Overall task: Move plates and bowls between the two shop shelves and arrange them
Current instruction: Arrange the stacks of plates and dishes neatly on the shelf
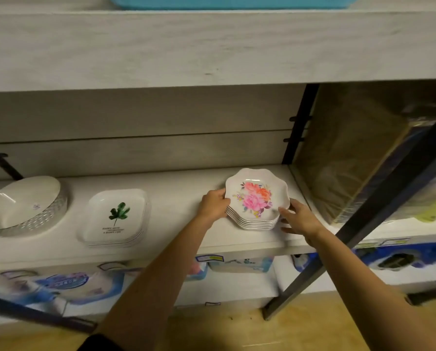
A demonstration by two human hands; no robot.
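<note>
Sitting at the right end of the lower shelf (pixel 181 188): floral plate stack (pixel 257 198), scalloped white plates nested one in another, pink and orange flower print on the top one. Can't tell if the stack bears on the board or is just off it. Left hand (pixel 213 205) grips its left rim, fingers curled round the edge. Right hand (pixel 299 217) cups the right side, thumb on the top rim, fingers spread down the stack's flank. Further left, well apart: square plate stack (pixel 117 216) with a green leaf print, then nested round bowls (pixel 22 206), tilted. Black upright (pixel 295 127) just right of the florals, wrapped package (pixel 358 153) beyond it. Upper shelf (pixel 186 46) carries a teal tray (pixel 232 2).
</note>
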